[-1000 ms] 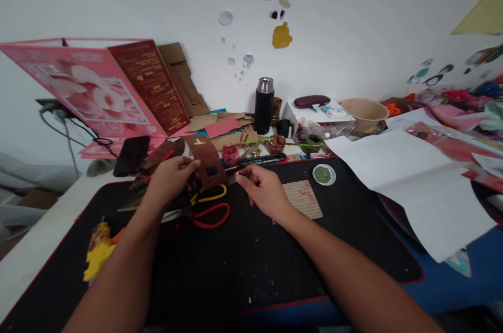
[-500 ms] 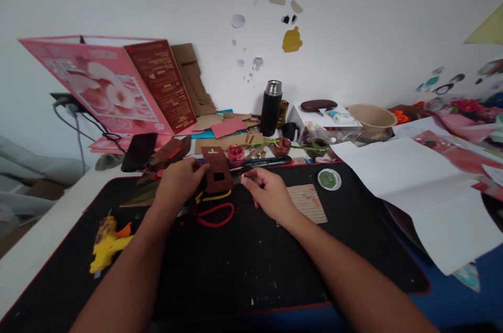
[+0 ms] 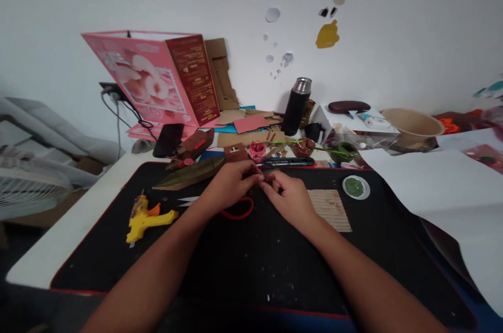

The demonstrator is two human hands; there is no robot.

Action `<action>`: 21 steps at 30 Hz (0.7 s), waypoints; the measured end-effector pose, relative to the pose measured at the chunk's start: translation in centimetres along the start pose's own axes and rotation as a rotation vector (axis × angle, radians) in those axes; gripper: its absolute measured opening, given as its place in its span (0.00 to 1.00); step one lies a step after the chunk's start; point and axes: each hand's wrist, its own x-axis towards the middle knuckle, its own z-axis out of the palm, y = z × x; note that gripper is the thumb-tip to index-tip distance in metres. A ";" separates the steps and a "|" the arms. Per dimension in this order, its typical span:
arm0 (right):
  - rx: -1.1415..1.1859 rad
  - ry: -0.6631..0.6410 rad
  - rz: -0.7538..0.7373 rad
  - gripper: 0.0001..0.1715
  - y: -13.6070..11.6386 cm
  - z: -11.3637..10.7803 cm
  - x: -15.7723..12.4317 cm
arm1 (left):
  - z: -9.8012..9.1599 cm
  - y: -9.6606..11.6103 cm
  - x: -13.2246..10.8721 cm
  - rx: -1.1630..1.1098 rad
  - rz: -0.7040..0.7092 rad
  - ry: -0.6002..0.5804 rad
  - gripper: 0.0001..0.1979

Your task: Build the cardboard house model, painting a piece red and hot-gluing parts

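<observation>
My left hand (image 3: 238, 181) and my right hand (image 3: 288, 194) meet over the black mat (image 3: 251, 259), fingertips pinched close together. Whatever small thing lies between their fingertips is too hidden to name. Behind my left hand stands a brown cardboard piece (image 3: 236, 152) with a small cutout, its lower part covered by the hand. Scissors with red handles (image 3: 239, 211) lie partly under my left wrist. Right of my right hand is a corrugated cardboard piece (image 3: 330, 210) with reddish stains.
A yellow glue gun (image 3: 145, 220) lies at the left. Behind are a black phone (image 3: 168, 139), paint jars (image 3: 258, 152), a utility knife (image 3: 288, 162) and a black thermos (image 3: 296, 108). A green paint lid (image 3: 356, 187) and white paper (image 3: 428, 181) are at the right.
The view has turned left. My left hand has left the edge of the brown cardboard piece and come against my right hand's fingertips.
</observation>
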 end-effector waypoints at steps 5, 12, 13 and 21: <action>0.065 -0.005 0.028 0.12 0.3 0.4 0.0 | -0.1 -0.5 0.1 -0.053 0.016 0.058 0.07; 0.118 -0.134 0.047 0.16 -1.9 1.8 0.0 | -4.1 0.9 -0.8 -0.521 0.114 0.495 0.11; 0.055 -0.196 -0.007 0.14 -2.8 2.1 0.1 | -4.7 1.4 -1.3 -0.565 0.134 0.534 0.12; -0.401 -0.588 -0.470 0.23 -10.5 8.6 1.7 | -7.0 4.2 -7.1 -0.705 0.166 0.588 0.08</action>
